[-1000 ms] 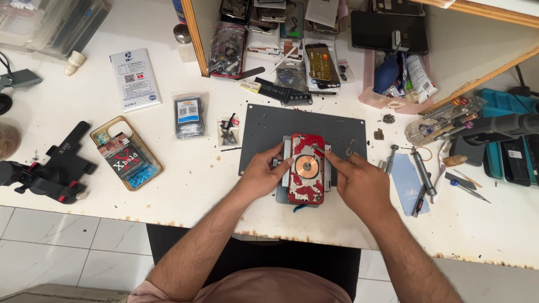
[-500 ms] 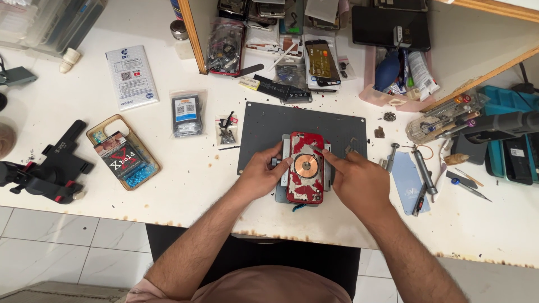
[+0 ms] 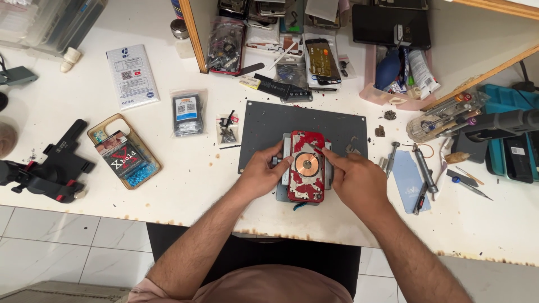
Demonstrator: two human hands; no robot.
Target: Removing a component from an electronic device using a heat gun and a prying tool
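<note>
We find the red phone (image 3: 306, 167), back panel uppermost with a copper coil ring at its centre, lying in a metal holder on the dark grey mat (image 3: 269, 126) at the centre of the white worktop (image 3: 84, 146). Our left hand (image 3: 259, 175) presses against the phone's 9 o'clock edge, fingers curled, thumb touching the frame. Our right hand (image 3: 355, 178) rests at the 3 o'clock edge, forefinger extended onto the upper back panel; neither hand is closed around the phone. At 3 o'clock from the mat lie screwdrivers (image 3: 422, 168) and a pale blue card (image 3: 407, 178). At 9 o'clock sits a clear phone case (image 3: 124, 151) holding a pack.
</note>
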